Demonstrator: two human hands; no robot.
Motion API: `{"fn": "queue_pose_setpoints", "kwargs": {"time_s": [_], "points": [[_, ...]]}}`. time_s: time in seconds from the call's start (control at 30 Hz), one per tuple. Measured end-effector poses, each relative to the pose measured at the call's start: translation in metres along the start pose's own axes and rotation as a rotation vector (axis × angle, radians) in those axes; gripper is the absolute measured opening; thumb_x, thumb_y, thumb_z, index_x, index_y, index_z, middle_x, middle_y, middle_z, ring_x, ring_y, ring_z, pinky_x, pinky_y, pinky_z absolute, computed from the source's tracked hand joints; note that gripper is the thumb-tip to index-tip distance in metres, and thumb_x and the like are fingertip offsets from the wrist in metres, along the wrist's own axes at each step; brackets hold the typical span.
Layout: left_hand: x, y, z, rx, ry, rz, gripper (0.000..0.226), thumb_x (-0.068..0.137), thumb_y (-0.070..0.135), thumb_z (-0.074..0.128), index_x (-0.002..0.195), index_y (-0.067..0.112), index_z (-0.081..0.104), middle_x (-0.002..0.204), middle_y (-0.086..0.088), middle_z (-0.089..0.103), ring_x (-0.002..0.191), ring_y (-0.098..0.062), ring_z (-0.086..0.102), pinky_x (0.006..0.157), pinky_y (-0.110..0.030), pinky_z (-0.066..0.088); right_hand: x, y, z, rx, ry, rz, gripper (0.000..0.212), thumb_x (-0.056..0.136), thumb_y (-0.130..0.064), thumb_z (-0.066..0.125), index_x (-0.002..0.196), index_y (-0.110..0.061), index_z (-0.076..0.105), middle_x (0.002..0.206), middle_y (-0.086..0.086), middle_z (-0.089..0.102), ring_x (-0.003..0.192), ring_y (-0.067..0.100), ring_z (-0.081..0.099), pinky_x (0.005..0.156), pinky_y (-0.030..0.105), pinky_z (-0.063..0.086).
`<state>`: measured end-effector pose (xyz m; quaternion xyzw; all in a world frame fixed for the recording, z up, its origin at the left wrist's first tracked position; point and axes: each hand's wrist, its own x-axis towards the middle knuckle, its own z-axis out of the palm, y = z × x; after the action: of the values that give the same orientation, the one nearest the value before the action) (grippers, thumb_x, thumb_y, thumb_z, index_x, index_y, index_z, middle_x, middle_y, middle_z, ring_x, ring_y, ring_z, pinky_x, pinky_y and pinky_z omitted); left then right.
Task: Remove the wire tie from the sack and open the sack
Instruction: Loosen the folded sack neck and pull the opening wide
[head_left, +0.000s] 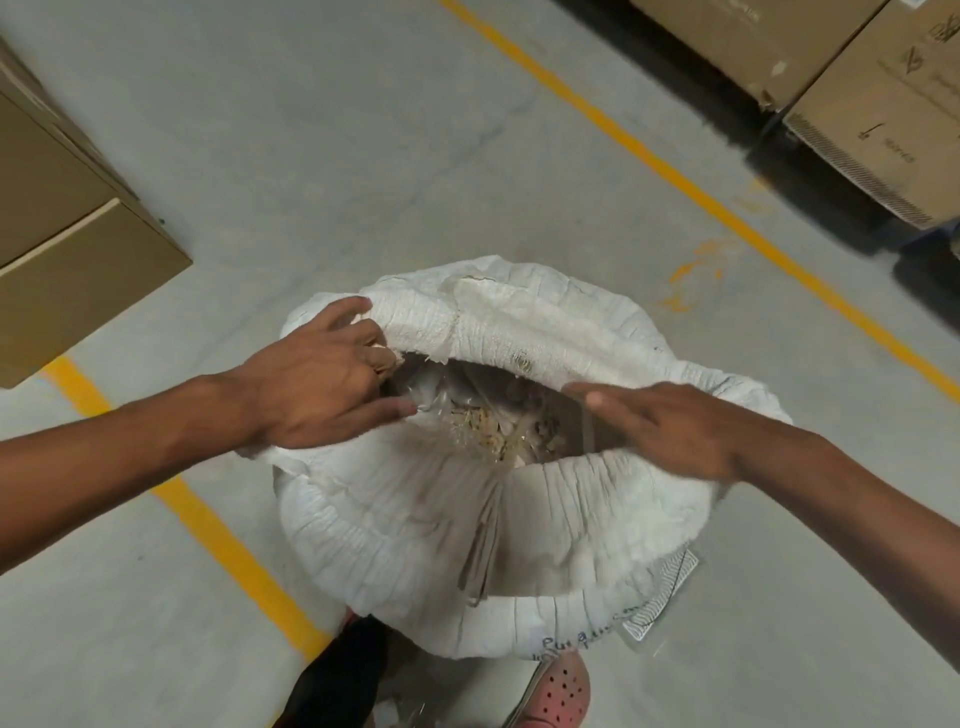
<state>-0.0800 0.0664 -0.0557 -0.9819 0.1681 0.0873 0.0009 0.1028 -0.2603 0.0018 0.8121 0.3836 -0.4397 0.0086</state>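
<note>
Left arm: bare, reaches in from the left edge, forearm angled up and to the right.
Left hand (322, 374): back turned up, fingers curled and closed over the sack rim (415, 322), thumb stretched out to the right.
Right arm: bare, comes in from the right edge, forearm angled up and to the left.
Right hand (670, 426): blurred, palm down, fingers extended leftward and flat; whether it grips anything cannot be told.

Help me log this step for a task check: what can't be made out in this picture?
- Wire tie: not seen anywhere in the head view.
- Right hand: motion-blurred, so its grip on the sack rim is unclear.
- Sack contents: shadowed, small, unidentifiable.
- Handwriting on sack: too small.
</note>
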Motion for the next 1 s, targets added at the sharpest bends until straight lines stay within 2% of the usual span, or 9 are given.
{"fn": "queue_pose_setpoints", "kwargs": {"time_s": [0.1, 0.17, 0.33, 0.5, 0.57, 0.67, 0.73, 0.87, 1.0], "points": [[-0.006, 0.001, -0.003, 0.032, 0.007, -0.035, 0.092, 0.110, 0.059, -0.002, 0.082, 0.026, 0.080, 0.095, 0.016, 0.075, 0.128, -0.020, 0.060, 0.128, -0.049, 0.008, 0.025, 0.002, -0.010, -0.159, 0.159, 0.067, 0.054, 0.107, -0.058, 0.033, 0.158, -0.045, 0.023, 0.160, 0.007, 0.048, 0.132, 0.035, 0.057, 0.103, 0.041, 0.044], [-0.011, 0.002, -0.005, 0.043, -0.034, -0.033, 0.096, 0.109, 0.058, -0.005, 0.087, 0.027, 0.082, 0.103, 0.019, 0.079, 0.145, -0.019, 0.050, 0.130, -0.050, 0.003, 0.035, 0.004, -0.017, -0.272, 0.260, 0.113, 0.082, 0.093, -0.066, 0.055, 0.159, -0.039, 0.013, 0.155, 0.019, 0.046, 0.120, 0.039, 0.063, 0.091, 0.043, 0.048], [-0.016, 0.001, -0.007, 0.188, -0.229, -0.054, 0.102, 0.105, 0.058, -0.017, 0.101, 0.032, 0.081, 0.116, 0.017, 0.078, 0.161, -0.014, 0.024, 0.130, -0.055, -0.011, 0.047, 0.005, -0.020, -0.490, 0.374, 0.235, 0.133, 0.067, -0.083, 0.074, 0.161, -0.033, -0.005, 0.155, 0.021, 0.040, 0.119, 0.036, 0.064, 0.111, 0.055, 0.035], [-0.011, -0.003, -0.014, 0.244, -0.162, -0.009, 0.071, 0.098, 0.071, 0.023, 0.075, 0.029, 0.075, 0.094, 0.007, 0.081, 0.146, -0.026, 0.052, 0.128, -0.061, 0.008, 0.053, 0.000, -0.010, -0.619, 0.422, 0.208, 0.141, 0.067, -0.081, 0.073, 0.161, -0.031, -0.019, 0.153, 0.021, 0.039, 0.109, 0.034, 0.067, 0.105, 0.050, 0.037], [-0.002, 0.000, -0.028, 0.297, -0.332, -0.083, 0.056, 0.090, 0.075, 0.037, 0.103, 0.034, 0.074, 0.120, 0.008, 0.075, 0.146, -0.023, 0.046, 0.121, -0.054, 0.014, 0.055, -0.001, -0.007, -0.650, 0.431, 0.193, 0.141, 0.070, -0.073, 0.077, 0.160, -0.031, -0.023, 0.154, 0.021, 0.038, 0.116, 0.035, 0.064, 0.104, 0.050, 0.038], [0.016, 0.001, -0.039, 0.309, -0.415, -0.165, 0.078, 0.079, 0.088, 0.053, 0.138, 0.038, 0.053, 0.135, 0.008, 0.066, 0.147, -0.022, 0.039, 0.113, -0.048, 0.017, 0.054, -0.006, -0.008, -0.648, 0.417, 0.157, 0.140, 0.072, -0.070, 0.078, 0.160, -0.032, -0.023, 0.157, 0.024, 0.030, 0.126, 0.038, 0.057, 0.106, 0.051, 0.036], [0.028, -0.002, -0.041, 0.228, -0.334, -0.182, 0.094, 0.071, 0.099, 0.047, 0.144, 0.040, 0.047, 0.126, 0.005, 0.071, 0.140, -0.022, 0.046, 0.112, -0.048, 0.021, 0.054, -0.010, -0.009, -0.639, 0.398, 0.131, 0.141, 0.070, -0.075, 0.076, 0.161, -0.032, -0.024, 0.164, 0.028, 0.018, 0.130, 0.039, 0.054, 0.108, 0.052, 0.034], [0.043, -0.015, -0.034, 0.028, -0.228, -0.248, 0.114, 0.071, 0.105, -0.006, 0.149, 0.043, 0.050, 0.118, 0.003, 0.077, 0.144, -0.020, 0.048, 0.123, -0.054, 0.012, 0.053, -0.005, -0.009, -0.639, 0.400, 0.086, 0.144, 0.065, -0.083, 0.073, 0.161, -0.033, -0.022, 0.169, 0.030, -0.003, 0.125, 0.038, 0.057, 0.106, 0.053, 0.035], [0.040, -0.021, -0.017, -0.042, -0.263, -0.227, 0.113, 0.070, 0.105, -0.006, 0.154, 0.048, 0.043, 0.135, 0.004, 0.072, 0.155, -0.018, 0.037, 0.127, -0.062, -0.008, 0.052, 0.002, -0.006, -0.586, 0.395, 0.052, 0.143, 0.066, -0.080, 0.076, 0.160, -0.037, -0.023, 0.171, 0.027, -0.006, 0.124, 0.038, 0.058, 0.105, 0.053, 0.036]]}}
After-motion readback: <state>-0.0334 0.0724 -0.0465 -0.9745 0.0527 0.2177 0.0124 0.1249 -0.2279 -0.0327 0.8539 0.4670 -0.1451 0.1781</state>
